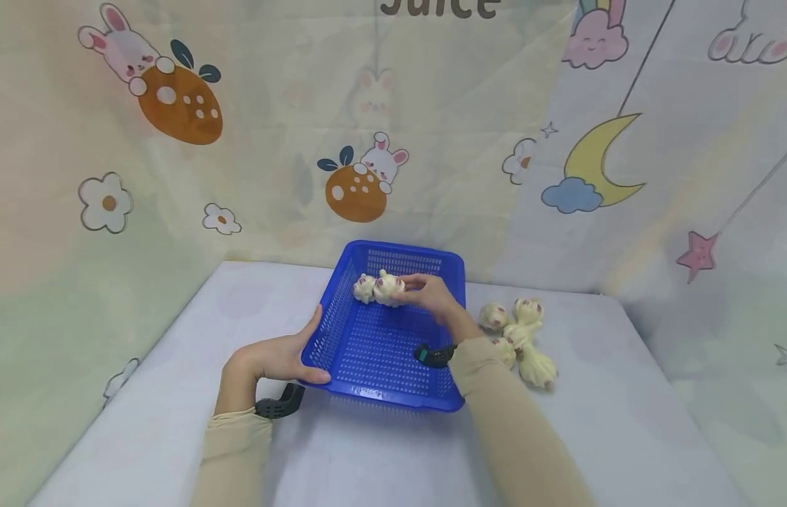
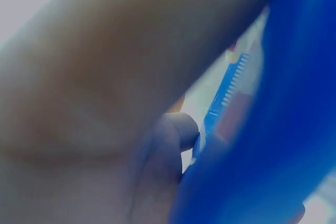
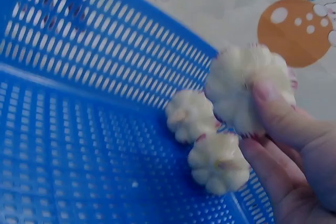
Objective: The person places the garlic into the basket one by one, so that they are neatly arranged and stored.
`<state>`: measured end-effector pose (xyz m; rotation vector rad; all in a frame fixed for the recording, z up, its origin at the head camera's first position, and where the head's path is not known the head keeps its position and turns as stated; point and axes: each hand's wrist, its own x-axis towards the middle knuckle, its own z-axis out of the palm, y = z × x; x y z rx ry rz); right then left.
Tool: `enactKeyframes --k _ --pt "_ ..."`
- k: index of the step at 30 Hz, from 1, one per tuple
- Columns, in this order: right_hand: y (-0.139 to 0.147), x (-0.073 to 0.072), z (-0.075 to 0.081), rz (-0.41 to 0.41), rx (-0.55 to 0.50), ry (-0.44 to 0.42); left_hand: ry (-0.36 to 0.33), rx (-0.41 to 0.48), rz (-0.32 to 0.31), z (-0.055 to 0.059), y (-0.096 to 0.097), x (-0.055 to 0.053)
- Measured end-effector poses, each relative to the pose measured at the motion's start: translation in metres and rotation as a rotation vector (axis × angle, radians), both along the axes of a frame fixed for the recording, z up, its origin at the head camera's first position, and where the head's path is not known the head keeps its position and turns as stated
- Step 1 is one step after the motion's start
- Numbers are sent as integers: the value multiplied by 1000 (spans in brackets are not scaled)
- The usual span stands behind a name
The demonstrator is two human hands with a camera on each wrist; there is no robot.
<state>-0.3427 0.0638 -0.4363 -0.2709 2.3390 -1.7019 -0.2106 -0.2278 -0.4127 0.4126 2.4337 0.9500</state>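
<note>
A blue slotted plastic basket [image 1: 380, 352] is at the middle of the table, tilted in the head view. My left hand [image 1: 280, 357] grips its near left corner, thumb over the rim; the left wrist view shows this hand blurred against the blue plastic. Over the far part of the basket, my right hand [image 1: 431, 296] holds a whitish garlic bulb [image 3: 244, 90] between thumb and fingers. Beneath that bulb, one garlic bulb [image 3: 189, 116] and another garlic bulb [image 3: 218, 163] lie inside by the basket wall.
Several loose garlic bulbs [image 1: 537, 367] lie grouped on the white table [image 1: 596, 415], right of the basket and close to my right forearm. A printed cloth backdrop [image 1: 444, 190] stands behind the table's far edge.
</note>
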Motion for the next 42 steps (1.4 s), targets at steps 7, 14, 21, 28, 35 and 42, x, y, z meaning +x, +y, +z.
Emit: enactKeyframes --k 7,14,21,28,35,42 --pt "-16 0 -3 66 18 -17 10 -12 14 0 -6 -2" --pt "-42 10 -12 57 -30 -129 15 5 3 0 -5 -3" --pt "-53 15 -24 68 -88 -232 12 23 -14 -1 -2 -4" --pt "-57 11 -29 86 -98 -267 21 37 -15 1 -4 -6" --pt "-57 16 -31 110 -28 -267 0 51 -8 2 0 -2" --pt "-56 22 -30 124 84 -174 5 39 -15 0 1 0"
